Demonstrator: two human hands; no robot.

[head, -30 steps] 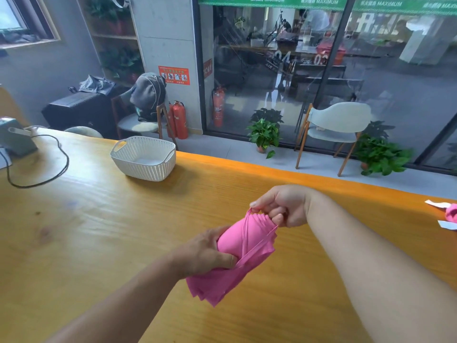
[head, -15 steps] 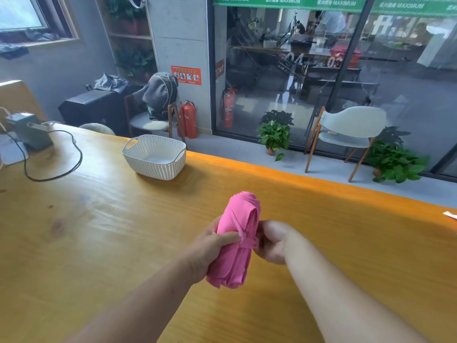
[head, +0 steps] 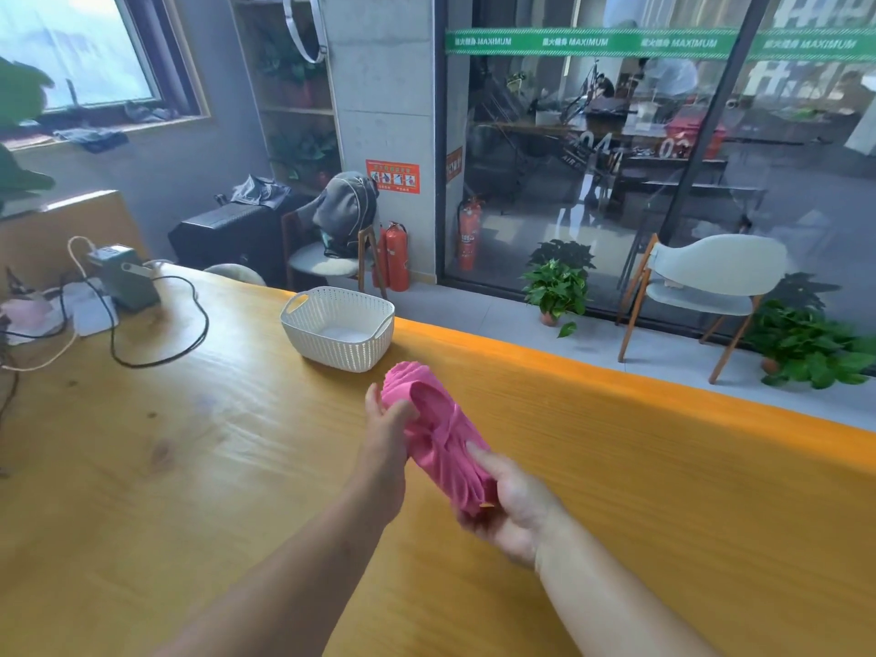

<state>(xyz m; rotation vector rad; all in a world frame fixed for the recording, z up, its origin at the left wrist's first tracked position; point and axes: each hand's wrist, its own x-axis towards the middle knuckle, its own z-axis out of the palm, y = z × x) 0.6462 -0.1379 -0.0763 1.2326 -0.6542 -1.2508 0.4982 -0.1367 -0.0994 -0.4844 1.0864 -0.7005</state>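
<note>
A rolled bundle of pink cloth [head: 438, 431], tied round its middle with a pink band, is held above the wooden table [head: 189, 467]. My left hand [head: 386, 431] grips its upper end, thumb across the front. My right hand [head: 509, 502] holds the lower end from below, thumb lying on the cloth. The bundle slants from upper left to lower right. A white woven basket [head: 339, 327] stands on the table just beyond the bundle, near the far edge.
A green device [head: 125, 277] with a black cable [head: 161, 358] sits at the table's left end beside papers. Beyond the orange table edge [head: 616, 386] are a floor, chairs, potted plants, fire extinguishers and a glass wall.
The band was pulled over the folded cloth and the bundle closed up. Both hands have carried it up and forward toward the basket; the view has tilted up and left.
</note>
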